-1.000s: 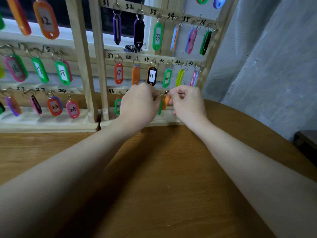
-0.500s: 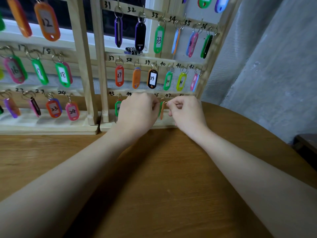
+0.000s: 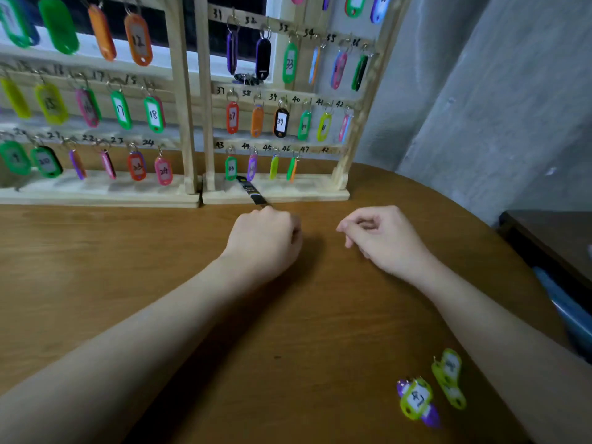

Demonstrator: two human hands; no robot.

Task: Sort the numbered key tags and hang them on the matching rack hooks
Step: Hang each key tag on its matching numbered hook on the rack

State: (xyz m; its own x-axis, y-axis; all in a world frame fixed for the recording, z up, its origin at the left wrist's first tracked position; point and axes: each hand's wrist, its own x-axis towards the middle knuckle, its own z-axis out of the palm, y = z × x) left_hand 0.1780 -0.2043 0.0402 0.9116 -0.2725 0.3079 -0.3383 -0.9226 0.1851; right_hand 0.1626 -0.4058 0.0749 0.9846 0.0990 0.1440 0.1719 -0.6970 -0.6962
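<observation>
Two wooden racks stand at the table's back, the right rack (image 3: 339, 184) with numbered hooks 31 to 48. Its bottom row carries a green tag (image 3: 230, 168) under 43, a purple tag (image 3: 252, 168), a yellow-green tag (image 3: 274, 166) and a green-and-orange pair (image 3: 292, 168) under 46. No tags hang under 47 and 48. My left hand (image 3: 266, 238) rests on the table and grips a black marker (image 3: 253, 193) that points at the rack base. My right hand (image 3: 384, 238) hovers beside it, loosely curled and holding nothing. A loose yellow-green tag marked 47 (image 3: 416, 397) lies on a purple tag (image 3: 431, 418), beside another yellow-green tag (image 3: 450, 376).
The left rack (image 3: 96, 193) is hung with tags up to 24. The brown wooden table (image 3: 192, 283) curves away at the right, where a grey wall (image 3: 480, 107) and a dark cabinet (image 3: 551, 238) stand close.
Both hands have drawn back from the bottom row of the right rack down to the table. The view has tilted down, bringing the loose tags at the lower right into sight.
</observation>
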